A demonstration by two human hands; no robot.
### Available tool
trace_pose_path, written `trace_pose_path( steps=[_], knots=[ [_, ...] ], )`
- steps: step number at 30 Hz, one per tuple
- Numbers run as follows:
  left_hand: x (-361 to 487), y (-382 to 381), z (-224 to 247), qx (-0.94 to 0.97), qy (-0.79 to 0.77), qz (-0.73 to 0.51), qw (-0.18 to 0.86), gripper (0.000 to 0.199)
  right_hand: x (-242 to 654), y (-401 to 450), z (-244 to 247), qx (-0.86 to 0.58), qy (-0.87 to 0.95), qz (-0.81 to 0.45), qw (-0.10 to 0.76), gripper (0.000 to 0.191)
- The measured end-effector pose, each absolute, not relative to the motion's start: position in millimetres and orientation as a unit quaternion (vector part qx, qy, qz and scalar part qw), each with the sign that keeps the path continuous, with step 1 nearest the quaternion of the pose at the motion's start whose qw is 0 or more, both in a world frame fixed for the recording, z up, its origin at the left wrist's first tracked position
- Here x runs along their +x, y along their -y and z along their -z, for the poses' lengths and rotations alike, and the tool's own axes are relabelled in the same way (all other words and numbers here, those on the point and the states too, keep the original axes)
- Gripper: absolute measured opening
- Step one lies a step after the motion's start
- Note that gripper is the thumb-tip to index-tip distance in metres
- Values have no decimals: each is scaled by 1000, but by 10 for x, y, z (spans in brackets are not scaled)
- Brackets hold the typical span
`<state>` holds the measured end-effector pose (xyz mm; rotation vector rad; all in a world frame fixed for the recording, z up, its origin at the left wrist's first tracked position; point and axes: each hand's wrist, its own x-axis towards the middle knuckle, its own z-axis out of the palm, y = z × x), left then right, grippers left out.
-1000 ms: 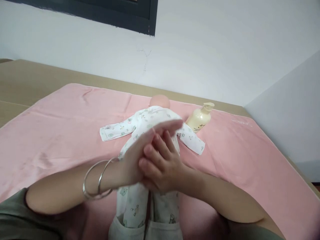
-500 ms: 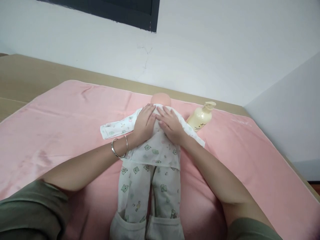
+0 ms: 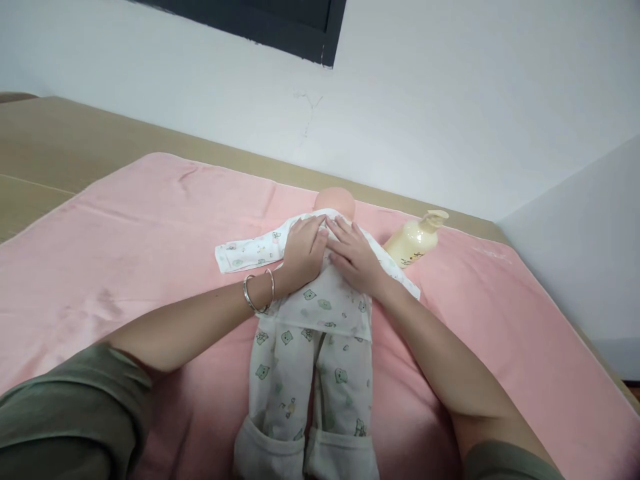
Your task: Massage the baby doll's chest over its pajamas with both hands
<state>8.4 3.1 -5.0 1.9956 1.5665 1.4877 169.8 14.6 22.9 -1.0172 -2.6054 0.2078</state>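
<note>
A doll in a white printed top (image 3: pixel 325 307) and matching trousers (image 3: pixel 285 373) lies on a pink cloth (image 3: pixel 175 220), its rounded head (image 3: pixel 335 200) at the far end. My left hand (image 3: pixel 305 250) rests flat on the upper part of the top, fingers extended. Beside it my right hand (image 3: pixel 355 257) also lies flat on the top, fingers spread. The fingertips of both hands meet or nearly meet close to the neck. Neither hand grips anything. Two silver bangles (image 3: pixel 259 293) circle my left wrist.
A cream pump bottle (image 3: pixel 413 241) leans to the right of the doll, close to its sleeve. Under the pink cloth is a wooden surface (image 3: pixel 80 133). Behind it stands a white wall (image 3: pixel 425 100) with a dark frame (image 3: pixel 300 33).
The view has shifted, so the doll, bottle and hands appear slightly farther right. Both hands are still flat on the doll's top, with the fingers only slightly changed.
</note>
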Motion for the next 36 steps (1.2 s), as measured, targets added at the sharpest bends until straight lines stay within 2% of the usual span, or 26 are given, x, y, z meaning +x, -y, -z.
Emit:
trace_pose_path(
  steps=[3, 6, 10, 13, 17, 21, 25, 28, 33, 36],
  knots=[
    [89, -40, 67, 667, -537, -505, 106, 49, 1718, -268, -263, -437, 877, -79, 183, 56],
    [88, -44, 72, 664, -537, -508, 109, 48, 1569, 13, -286, -530, 826, -56, 183, 59],
    [85, -58, 83, 664, -530, -516, 109, 45, 1460, 322, -305, -456, 872, -51, 172, 54],
    [92, -67, 92, 668, -530, -513, 103, 44, 1570, 92, -305, -421, 889, -82, 160, 50],
    [105, -65, 101, 671, -539, -501, 91, 44, 1704, -259, -292, -503, 840, -97, 176, 59],
    [98, -54, 117, 671, -529, -511, 95, 45, 1568, 44, -286, -545, 821, -37, 165, 59],
    [76, -46, 120, 679, -505, -525, 93, 48, 1412, 403, -305, -429, 888, -27, 164, 51],
    [68, -49, 108, 691, -499, -516, 87, 47, 1446, 241, -345, -393, 905, -57, 152, 51],
    [87, -71, 108, 694, -505, -505, 90, 46, 1618, -248, -369, -464, 869, -85, 151, 52],
    [95, -78, 119, 686, -510, -510, 92, 44, 1590, -170, -352, -507, 846, -56, 156, 55]
  ],
)
